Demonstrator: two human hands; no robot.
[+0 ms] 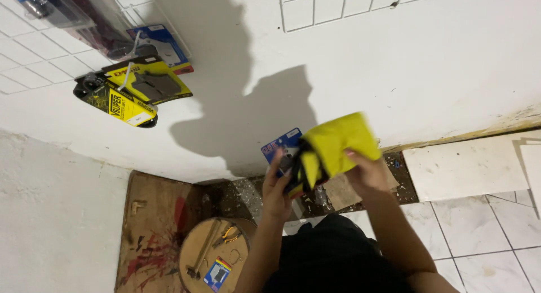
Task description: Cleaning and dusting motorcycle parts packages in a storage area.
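Both forearms rise from the bottom of the view, bent at the elbow and lifted in front of a white wall [428,67], with the hands meeting at about the same height. The right hand [366,172] is curled shut around the lower right part of a yellow package [338,143], its thumb pressed against the yellow face and the other fingers hidden behind it. The package is blurred, tilted, with a dark edge along its left side. The left hand [277,186] is just to the left of that package, fingers half bent and raised; its fingertips rest on a blue card pack [283,146] that sits partly behind the yellow one. Whether the left hand truly pinches the blue pack or only touches it cannot be told, since the blur hides the grip.

Up and far to the left of the left hand, several yellow-and-black packs [132,93] hang on a wire rack [34,56] against the wall, with another blue pack [163,45] above them. Below the left forearm stands a round wooden stool [197,250] carrying a hammer [202,253], pliers with yellow handles [228,235] and a small blue packet [217,273]. To the left of the stool lies a wooden board [152,225] smeared with red paint. Below and to the right of the right hand is white tiled floor [490,231].
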